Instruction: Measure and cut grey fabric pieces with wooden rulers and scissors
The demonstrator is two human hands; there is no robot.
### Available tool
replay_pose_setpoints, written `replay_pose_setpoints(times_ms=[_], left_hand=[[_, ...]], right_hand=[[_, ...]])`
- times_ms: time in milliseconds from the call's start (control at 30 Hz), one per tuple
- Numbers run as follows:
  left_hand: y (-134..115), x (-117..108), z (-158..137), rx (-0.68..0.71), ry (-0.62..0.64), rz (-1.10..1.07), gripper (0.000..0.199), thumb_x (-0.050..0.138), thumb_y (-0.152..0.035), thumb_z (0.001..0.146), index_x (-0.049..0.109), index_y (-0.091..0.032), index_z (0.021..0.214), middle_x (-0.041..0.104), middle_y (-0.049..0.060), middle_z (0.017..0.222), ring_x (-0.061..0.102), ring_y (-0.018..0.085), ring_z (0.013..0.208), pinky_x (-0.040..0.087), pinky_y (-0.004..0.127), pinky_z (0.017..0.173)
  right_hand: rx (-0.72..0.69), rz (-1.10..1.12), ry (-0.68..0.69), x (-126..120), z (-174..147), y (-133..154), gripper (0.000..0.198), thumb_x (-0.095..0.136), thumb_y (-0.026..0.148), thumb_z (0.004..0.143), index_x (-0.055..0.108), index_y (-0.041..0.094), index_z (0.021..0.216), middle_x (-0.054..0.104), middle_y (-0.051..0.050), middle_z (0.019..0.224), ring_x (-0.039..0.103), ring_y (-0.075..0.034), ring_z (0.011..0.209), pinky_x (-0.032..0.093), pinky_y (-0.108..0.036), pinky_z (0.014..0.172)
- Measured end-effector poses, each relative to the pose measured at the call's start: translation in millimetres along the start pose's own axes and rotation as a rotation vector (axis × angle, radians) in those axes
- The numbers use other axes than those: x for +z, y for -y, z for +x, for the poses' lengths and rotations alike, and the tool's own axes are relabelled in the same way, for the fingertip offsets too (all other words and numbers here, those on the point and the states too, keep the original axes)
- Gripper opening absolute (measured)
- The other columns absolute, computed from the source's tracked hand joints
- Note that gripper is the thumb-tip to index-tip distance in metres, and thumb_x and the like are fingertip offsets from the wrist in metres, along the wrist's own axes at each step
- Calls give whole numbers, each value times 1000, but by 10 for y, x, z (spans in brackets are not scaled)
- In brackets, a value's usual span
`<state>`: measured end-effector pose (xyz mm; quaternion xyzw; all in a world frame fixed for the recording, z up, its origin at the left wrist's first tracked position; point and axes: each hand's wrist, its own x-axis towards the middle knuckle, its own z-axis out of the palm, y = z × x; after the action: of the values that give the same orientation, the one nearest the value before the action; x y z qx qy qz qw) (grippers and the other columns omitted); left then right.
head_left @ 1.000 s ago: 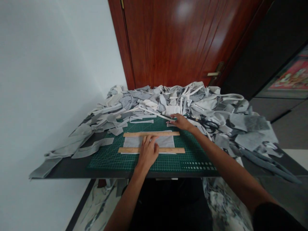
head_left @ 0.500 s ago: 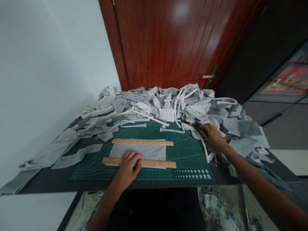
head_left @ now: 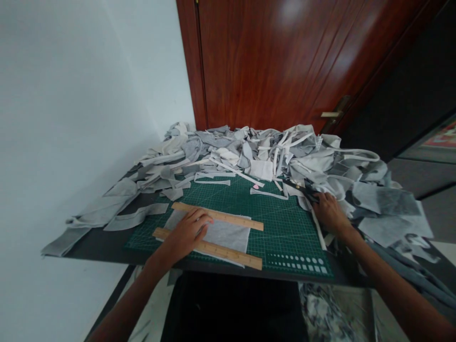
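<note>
Your left hand (head_left: 188, 230) spreads loosely over the gray cloth (head_left: 228, 233) and two wooden rulers (head_left: 237, 219) on the cutting mat (head_left: 281, 223) — probably keeping them flat. Your right hand (head_left: 330, 213) is at the scissors' (head_left: 298, 186) handles — whether gripping, I can't tell.

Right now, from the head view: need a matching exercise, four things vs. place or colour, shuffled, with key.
1. Scissors
2. Cutting mat
3. Wooden rulers
4. Door

A. Lying on the grey cloth
B. Reddish brown, beyond the fabric scraps
C. Black handles, at the right hand
D. Green with pale grid lines

Pairs: 1-C, 2-D, 3-A, 4-B
</note>
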<state>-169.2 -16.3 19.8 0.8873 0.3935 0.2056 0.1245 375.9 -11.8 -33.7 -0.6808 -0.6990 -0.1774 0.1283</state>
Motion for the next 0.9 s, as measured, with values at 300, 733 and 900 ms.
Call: replay_pose_setpoints(times_ms=[300,733,900], left_hand=[[380,87,589,172,152,-143,21,58,-33,102,73,-28,116,67,4,115,58,21,114,44,36,106],[491,188,566,128,133,-232,26,58,-35,103,77,-29,120,68,4,110,59,22,110,47,37,104],[479,154,561,139,153,-259,27,57,-35,104,76,-29,121,66,4,111,59,21,112,47,34,102]], right_hand=[[87,122,128,-131,183,-259,26,61,20,77,60,20,104,74,-12,91,73,-29,85,56,-36,74],[274,171,333,-795,-445,-884,21,79,43,68,70,38,86,72,-12,71,68,-31,58,45,-44,55],[280,233,210,-1130,-664,-831,41,76,67,69,68,47,105,76,-17,97,72,-36,76,52,-51,62]])
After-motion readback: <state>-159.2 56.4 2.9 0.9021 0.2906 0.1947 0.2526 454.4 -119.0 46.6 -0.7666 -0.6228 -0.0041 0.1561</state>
